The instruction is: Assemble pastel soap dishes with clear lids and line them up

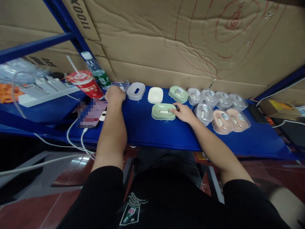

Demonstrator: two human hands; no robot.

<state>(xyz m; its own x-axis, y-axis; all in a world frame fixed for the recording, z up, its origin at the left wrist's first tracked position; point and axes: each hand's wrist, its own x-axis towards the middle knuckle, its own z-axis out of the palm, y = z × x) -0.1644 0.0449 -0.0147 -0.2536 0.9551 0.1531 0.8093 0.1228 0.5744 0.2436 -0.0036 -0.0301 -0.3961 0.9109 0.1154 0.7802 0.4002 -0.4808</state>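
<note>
We see a wall of brown cardboard point(166, 38) filling the back, marked with red scribbled rings, and below it a long blue shelf point(143, 127) that bears everything else. At the shelf's left end lie a white tray point(45, 93) and looping white cables point(71, 140); a phone point(91, 113) with a blurred screen rests near the front edge.

Next in size, a red paper cup point(85, 84) with a straw stands tilted beside a clear water bottle point(96, 70) with a green label. Along the right half of the shelf we count a row of grey lidded cases point(215, 97) under clear covers, two pink cases point(230, 119) in front of them, and another green case point(178, 93) at the row's left end. A flat cream tray point(155, 94) and a grey base point(135, 90) with an oval slot lie further left.

The green case point(163, 111) sits alone at the middle of the shelf, nearer us than the row: pale mint, oblong with rounded corners, with a whitish oval slot in its top. Our right hand point(182, 112) rests its fingertips on the case's right end, fingers loose, not clamped. Our left hand point(115, 94) lies curled over a clear lid point(122, 84) beside the cup; we cannot tell how firmly it grips.
</note>
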